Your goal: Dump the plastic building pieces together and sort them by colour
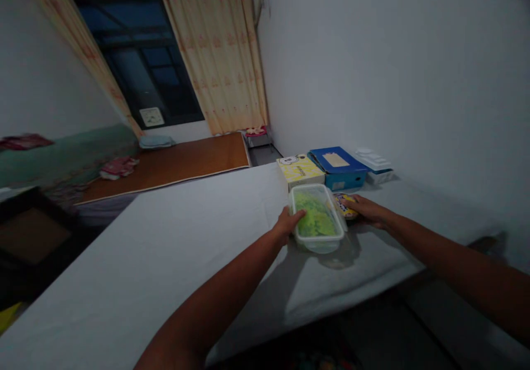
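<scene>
A clear plastic food container (318, 243) with a pale rim shows bright green contents, perhaps leaves, through its top. My left hand (289, 223) grips its left side, the thumb lying over the rim. At the container's right side, my right hand (366, 210) is closed on a small yellow and purple printed package (345, 205). What kind of package it is, I cannot make out. Its edge is close against the container, and whether they touch is unclear. Both hands are just above the white-covered table (199, 248).
Behind the container stand a yellow and white box (301, 172), a blue box (342, 165) and a white box (375, 165) along the wall. A brown mat bed (186, 165) lies beyond the table, under a curtained window. A dark cabinet (33, 237) is at left.
</scene>
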A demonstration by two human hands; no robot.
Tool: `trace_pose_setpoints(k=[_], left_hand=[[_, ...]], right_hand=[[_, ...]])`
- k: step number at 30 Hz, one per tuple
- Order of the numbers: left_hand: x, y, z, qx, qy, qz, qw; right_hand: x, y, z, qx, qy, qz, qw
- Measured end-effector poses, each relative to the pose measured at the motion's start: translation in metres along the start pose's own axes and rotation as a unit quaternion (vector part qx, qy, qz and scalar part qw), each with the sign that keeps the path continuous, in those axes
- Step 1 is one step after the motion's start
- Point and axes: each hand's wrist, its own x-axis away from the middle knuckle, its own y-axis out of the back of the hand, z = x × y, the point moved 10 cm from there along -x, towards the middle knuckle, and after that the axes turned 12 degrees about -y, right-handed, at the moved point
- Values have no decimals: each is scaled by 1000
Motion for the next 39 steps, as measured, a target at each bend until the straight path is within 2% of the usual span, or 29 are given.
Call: trace_pose_setpoints(k=[4, 7, 12, 16, 20, 23, 25, 28, 31, 34, 39], left_hand=[[16, 56, -8, 14, -11, -41, 999], [31, 106, -15, 26, -25, -62, 997], [70, 214, -34, 16, -48, -130, 990], [118, 305, -52, -7, -54, -182, 982], [171, 389, -66, -28, -37, -226, 973], [204, 444, -71, -39, -14, -254, 966], [223, 474, -72, -40, 2, -266, 963], [245, 508, -69, -37, 28, -290, 956], [259, 525, -65, -34, 41, -303, 951], [264, 529, -66, -46, 41, -299, 952], [265, 530, -74, -98, 58, -300, 947]], right_hand=[[-10, -61, 10, 22, -2, 35, 999], [-14, -119, 20, 43, 1, 62, 997], [-13, -242, 40, 90, 30, 138, 986], [-7, -351, 47, 125, 46, 188, 973], [10, -456, 44, 138, 53, 236, 960], [28, -522, 37, 150, 55, 259, 953], [40, -556, 32, 155, 57, 266, 950], [53, -591, 23, 159, 60, 272, 947], [60, -603, 15, 166, 63, 276, 945], [63, -598, 11, 215, 80, 276, 933], [67, -572, 5, 305, 105, 291, 901]])
